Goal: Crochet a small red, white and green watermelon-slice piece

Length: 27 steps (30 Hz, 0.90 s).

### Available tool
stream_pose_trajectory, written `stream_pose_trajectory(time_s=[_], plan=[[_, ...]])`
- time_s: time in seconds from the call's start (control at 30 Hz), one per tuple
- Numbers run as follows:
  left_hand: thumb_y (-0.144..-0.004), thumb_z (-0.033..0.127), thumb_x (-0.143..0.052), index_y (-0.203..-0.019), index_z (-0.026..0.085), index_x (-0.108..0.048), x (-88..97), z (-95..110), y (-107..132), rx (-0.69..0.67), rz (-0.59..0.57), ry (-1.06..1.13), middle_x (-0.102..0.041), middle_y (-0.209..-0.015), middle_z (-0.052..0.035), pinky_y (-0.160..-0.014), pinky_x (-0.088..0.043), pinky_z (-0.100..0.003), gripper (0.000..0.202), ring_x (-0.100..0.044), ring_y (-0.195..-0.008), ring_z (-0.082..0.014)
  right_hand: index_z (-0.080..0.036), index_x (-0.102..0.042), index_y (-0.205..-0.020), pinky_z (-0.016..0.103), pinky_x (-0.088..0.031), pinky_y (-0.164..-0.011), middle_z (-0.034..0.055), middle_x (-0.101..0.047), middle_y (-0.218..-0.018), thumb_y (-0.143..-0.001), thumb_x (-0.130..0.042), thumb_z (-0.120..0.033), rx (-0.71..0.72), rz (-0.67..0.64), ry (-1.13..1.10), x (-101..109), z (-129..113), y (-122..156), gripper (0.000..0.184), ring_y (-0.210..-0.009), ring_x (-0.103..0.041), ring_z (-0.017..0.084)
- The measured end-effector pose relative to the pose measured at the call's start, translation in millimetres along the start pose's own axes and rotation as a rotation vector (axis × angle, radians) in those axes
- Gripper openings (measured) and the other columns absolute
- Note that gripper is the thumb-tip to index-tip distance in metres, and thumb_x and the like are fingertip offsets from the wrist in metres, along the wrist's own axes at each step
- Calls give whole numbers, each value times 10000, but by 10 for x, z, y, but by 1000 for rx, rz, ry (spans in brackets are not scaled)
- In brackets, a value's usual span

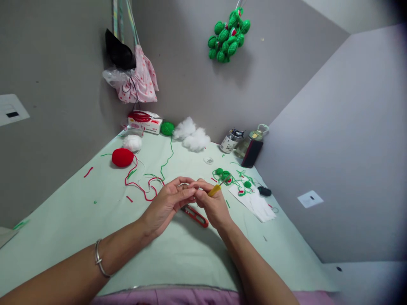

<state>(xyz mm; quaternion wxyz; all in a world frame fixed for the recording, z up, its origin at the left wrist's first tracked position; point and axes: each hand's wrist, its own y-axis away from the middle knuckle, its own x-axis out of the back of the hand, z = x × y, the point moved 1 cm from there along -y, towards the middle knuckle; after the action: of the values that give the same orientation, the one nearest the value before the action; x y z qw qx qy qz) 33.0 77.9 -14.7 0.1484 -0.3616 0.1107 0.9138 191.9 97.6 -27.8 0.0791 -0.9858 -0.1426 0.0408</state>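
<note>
My right hand [214, 207] is closed around a crochet hook with a yellow handle [214, 190]; the hook's metal end points up and to the right. Fingertip to fingertip with it, my left hand [168, 203] is pinched shut. A tiny white bit shows between the fingertips, and the fingers hide most of whatever is there. Red yarn [148, 197] runs from a red yarn ball [122, 157] toward my left hand. Under the hands on the table lie orange-red thread snips [196, 216], their blade end partly covered.
Green yarn [168, 156] trails from a green ball [167, 128]. White stuffing [193, 135], a white yarn ball [132, 143], a cup [229, 142], a bottle [259, 132] and a phone [252, 153] stand behind. Small green crocheted pieces [225, 176] lie right, beside white paper [254, 201].
</note>
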Motion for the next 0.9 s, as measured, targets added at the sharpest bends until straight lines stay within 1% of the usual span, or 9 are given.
stream_pose_trajectory(time_s=[0.1,0.23,0.5,0.63,0.7,0.73,0.8,0.87,0.9], plan=[[-745,250,-913,-980,183,-696,-3,0,4,-3,-8,-2,-789,-962,-51,-868,-530,-286,327,-682,-850,-153,-227,-823,-918,261,-262,-496,-24,-507,-776,-829,-805,-544,10,-2,-1,-2,-13,5,329,-562,-351,73],[-748,245,-917,-999,183,-688,6,-18,1,-8,-13,-2,-786,-915,-36,-864,-523,-279,346,-671,-815,-139,-236,-825,-906,255,-259,-504,-31,-482,-780,-838,-810,-526,21,-16,-10,5,-6,2,299,-562,-360,63],[-800,243,-890,-1044,180,-669,21,-47,35,-21,-27,-6,-776,-886,-24,-843,-512,-268,335,-669,-801,-127,-226,-827,-880,253,-254,-499,-32,-473,-779,-802,-832,-563,21,-27,-18,19,2,-3,346,-557,-374,61],[-806,236,-883,-1034,170,-667,22,-53,29,-8,-19,-5,-783,-940,-44,-864,-524,-272,321,-679,-838,-129,-215,-822,-878,254,-235,-495,-30,-475,-780,-805,-836,-552,2,-26,-31,18,17,-6,345,-558,-369,58],[-813,235,-875,-1026,168,-671,32,-51,13,-15,-1,-2,-780,-959,-37,-881,-525,-260,302,-680,-856,-120,-211,-821,-925,253,-213,-488,-38,-469,-760,-801,-841,-550,-17,-27,-47,18,31,-9,361,-536,-333,48],[-818,234,-871,-1028,171,-674,40,-48,5,-23,9,-2,-775,-956,-25,-882,-522,-249,295,-676,-851,-110,-207,-818,-968,253,-197,-485,-50,-449,-720,-802,-834,-570,-31,-32,-59,18,36,-11,399,-519,-300,46],[-824,232,-866,-1045,177,-681,57,-38,-7,-38,26,-7,-764,-932,-1,-876,-516,-231,293,-665,-825,-92,-186,-807,-1045,252,-159,-480,-87,-352,-606,-817,-785,-650,-63,-49,-88,16,36,-17,518,-487,-216,48],[-817,228,-871,-1056,180,-688,70,-28,-12,-44,36,-19,-757,-901,10,-860,-514,-227,305,-655,-790,-87,-157,-798,-1058,250,-134,-478,-121,-235,-526,-836,-729,-705,-95,-60,-116,15,28,-24,595,-475,-149,55],[-809,226,-876,-1054,179,-691,74,-23,-11,-45,38,-26,-755,-888,11,-848,-513,-228,310,-652,-775,-88,-150,-796,-1042,249,-128,-478,-129,-208,-507,-845,-719,-705,-109,-59,-128,14,24,-28,594,-472,-133,57]])
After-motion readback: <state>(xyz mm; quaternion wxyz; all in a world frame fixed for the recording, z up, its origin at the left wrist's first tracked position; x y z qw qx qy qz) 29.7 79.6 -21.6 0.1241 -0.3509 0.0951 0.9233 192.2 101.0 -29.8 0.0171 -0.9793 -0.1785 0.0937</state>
